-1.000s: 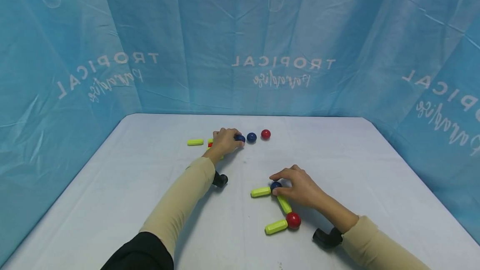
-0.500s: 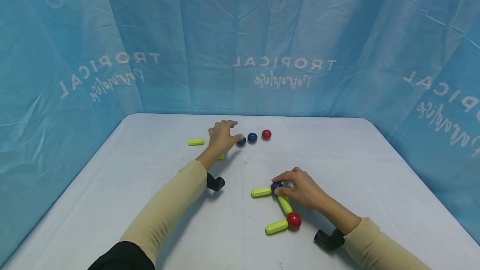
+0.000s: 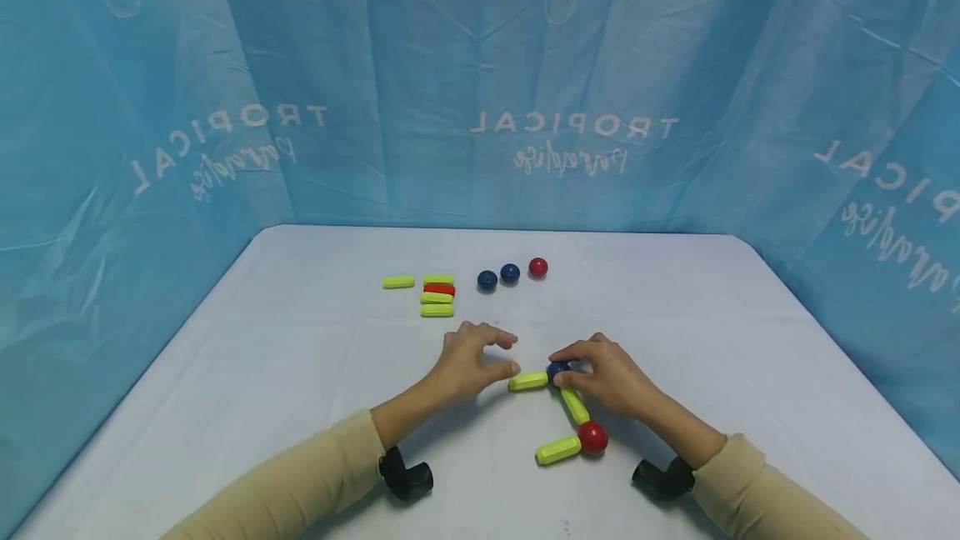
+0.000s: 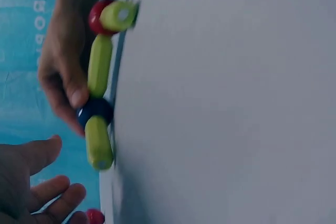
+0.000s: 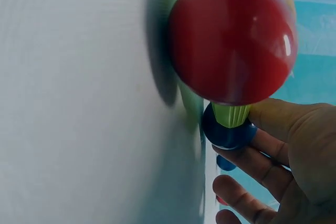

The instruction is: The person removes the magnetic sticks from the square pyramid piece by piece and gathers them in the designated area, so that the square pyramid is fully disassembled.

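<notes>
A joined chain of sticks and balls lies on the white table: a yellow-green stick [image 3: 528,382], a blue ball [image 3: 557,370], a second yellow-green stick [image 3: 574,407], a red ball [image 3: 592,438] and a third yellow-green stick [image 3: 558,450]. Thumb and fingers of my right hand [image 3: 606,373] pinch the blue ball; the right wrist view has the red ball [image 5: 233,39] large in front of it. My left hand [image 3: 472,361] holds nothing. Its thumb and fingers are spread just left of the chain's far stick, seen apart from it in the left wrist view.
Toward the back lie several yellow-green sticks [image 3: 437,311] and one red stick [image 3: 439,290]. Right of them sit two blue balls [image 3: 487,281] and a loose red ball [image 3: 537,267]. Blue curtains [image 3: 420,165] surround the table [image 3: 300,340] at the back and sides.
My left hand has let go of a blue ball in the back row and come nearer, to beside the chain. My right hand has kept its pinch on the chain's blue ball.
</notes>
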{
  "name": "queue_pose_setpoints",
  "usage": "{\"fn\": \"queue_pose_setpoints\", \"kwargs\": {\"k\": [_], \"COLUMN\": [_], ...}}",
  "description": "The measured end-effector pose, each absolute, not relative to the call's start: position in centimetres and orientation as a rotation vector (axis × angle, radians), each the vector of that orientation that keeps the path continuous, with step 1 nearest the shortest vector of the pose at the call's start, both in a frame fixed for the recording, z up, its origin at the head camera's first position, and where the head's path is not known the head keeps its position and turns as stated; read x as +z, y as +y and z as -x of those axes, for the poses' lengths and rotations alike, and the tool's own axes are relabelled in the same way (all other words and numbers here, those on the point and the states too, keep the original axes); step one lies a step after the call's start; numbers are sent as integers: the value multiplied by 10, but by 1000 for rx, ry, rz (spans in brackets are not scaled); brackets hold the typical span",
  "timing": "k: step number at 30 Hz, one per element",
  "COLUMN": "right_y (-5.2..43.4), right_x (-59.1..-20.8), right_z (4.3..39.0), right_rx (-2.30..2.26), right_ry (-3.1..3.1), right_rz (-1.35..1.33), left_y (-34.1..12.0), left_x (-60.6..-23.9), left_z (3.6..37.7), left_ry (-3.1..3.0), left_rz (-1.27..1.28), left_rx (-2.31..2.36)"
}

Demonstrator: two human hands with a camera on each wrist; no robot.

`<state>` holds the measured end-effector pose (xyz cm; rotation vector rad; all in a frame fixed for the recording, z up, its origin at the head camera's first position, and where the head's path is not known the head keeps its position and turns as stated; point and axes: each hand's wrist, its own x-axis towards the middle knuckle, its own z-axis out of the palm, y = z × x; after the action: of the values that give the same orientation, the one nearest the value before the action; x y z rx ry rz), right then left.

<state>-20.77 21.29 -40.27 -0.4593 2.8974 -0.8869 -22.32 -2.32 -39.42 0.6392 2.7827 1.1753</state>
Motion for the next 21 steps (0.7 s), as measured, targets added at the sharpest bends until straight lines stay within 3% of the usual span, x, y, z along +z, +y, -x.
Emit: {"fn": "queue_pose_setpoints", "kwargs": {"k": [6,21], "right_y": [214,218], "right_x": [-405,-411], "right_z": [207,205], "right_rx": [-915,-988], "right_ry": [2895,2866], "right_rz": [427,383], "left_y": [-15,-2], "left_x": [-407,-419], "left_z": [206,203], "left_ry": [2764,2845], "left_rz": [-734,-693], "left_rx": [1157,1184]}}
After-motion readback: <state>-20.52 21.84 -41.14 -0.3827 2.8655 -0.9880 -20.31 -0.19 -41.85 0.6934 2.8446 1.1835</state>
